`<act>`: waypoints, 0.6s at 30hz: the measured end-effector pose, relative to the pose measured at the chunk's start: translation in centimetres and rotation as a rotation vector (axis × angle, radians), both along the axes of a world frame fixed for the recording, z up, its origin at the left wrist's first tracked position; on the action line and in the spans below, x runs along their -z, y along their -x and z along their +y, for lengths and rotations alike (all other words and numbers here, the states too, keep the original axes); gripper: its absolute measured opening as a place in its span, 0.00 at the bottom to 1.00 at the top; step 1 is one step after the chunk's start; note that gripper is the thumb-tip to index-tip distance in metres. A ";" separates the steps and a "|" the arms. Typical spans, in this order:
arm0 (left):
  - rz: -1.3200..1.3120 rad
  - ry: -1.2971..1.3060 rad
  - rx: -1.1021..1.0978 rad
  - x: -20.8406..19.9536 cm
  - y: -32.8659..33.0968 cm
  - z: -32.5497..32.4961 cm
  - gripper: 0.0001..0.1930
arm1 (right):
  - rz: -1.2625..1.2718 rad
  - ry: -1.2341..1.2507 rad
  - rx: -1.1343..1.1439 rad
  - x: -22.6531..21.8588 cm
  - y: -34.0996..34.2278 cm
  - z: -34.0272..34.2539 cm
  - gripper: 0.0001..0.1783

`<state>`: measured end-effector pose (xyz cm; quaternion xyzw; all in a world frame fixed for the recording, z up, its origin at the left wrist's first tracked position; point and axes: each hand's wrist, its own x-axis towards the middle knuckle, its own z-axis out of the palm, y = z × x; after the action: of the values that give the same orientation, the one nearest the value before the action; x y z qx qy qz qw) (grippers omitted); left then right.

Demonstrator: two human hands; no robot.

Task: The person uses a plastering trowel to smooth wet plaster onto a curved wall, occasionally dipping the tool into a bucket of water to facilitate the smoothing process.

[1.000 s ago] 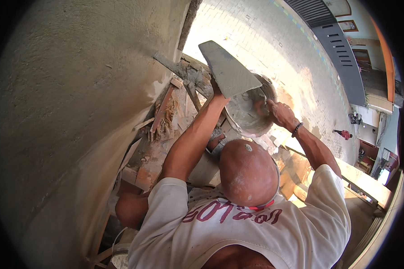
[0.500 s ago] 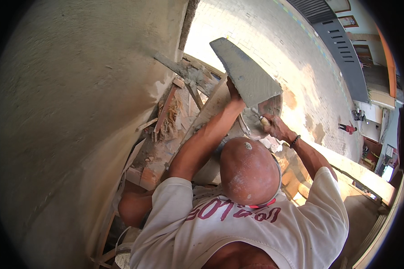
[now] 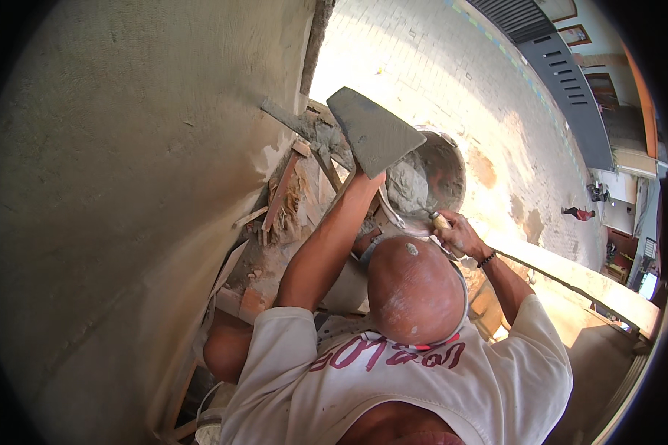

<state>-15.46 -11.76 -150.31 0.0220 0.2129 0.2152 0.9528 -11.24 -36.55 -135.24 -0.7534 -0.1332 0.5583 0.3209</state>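
My left hand [image 3: 369, 179] holds up a grey, mortar-smeared hawk [image 3: 378, 133] from beneath; the board hides most of the fingers. The hawk is a flat, tapering board, held tilted above the left edge of a round bucket [image 3: 453, 152]. Wet grey mortar [image 3: 408, 187] lies inside that bucket. At its near rim, my right hand [image 3: 460, 236] is closed around the pale wooden handle of a trowel [image 3: 441, 222]. The trowel's metal end points into the bucket, its blade hidden or merged with the mortar.
A plastered wall [image 3: 141, 163] fills the left side. Mortar-caked planks [image 3: 315, 133] and broken brick and wood scraps [image 3: 286, 200] lie beside it. To the right run a pale beam [image 3: 594, 285] and, beyond, a paved street [image 3: 512, 141] with a distant person [image 3: 579, 213].
The hawk has shifted left and a little nearer, uncovering the bucket's mouth and the mortar. My right hand has lowered slightly, still holding the trowel.
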 end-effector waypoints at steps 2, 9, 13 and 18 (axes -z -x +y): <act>0.019 0.025 0.007 1.1 0.5 0.8 0.23 | 0.027 -0.032 0.053 -0.2 0.4 -0.1 0.21; 0.010 0.141 -0.064 3.8 3.1 3.8 0.23 | 0.093 -0.068 0.181 -2.6 -0.1 -0.1 0.25; 0.141 -0.043 -0.119 1.6 4.4 4.1 0.23 | 0.049 -0.100 0.282 -5.4 -0.8 -0.5 0.26; 0.248 -0.218 -0.156 -7.5 3.6 2.6 0.19 | -0.112 -0.145 0.236 -12.4 -1.7 2.1 0.25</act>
<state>-19.08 -9.15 -142.77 0.1351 0.3051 0.3060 0.8916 -9.56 -34.40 -122.81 -0.7687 -0.1012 0.4626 0.4300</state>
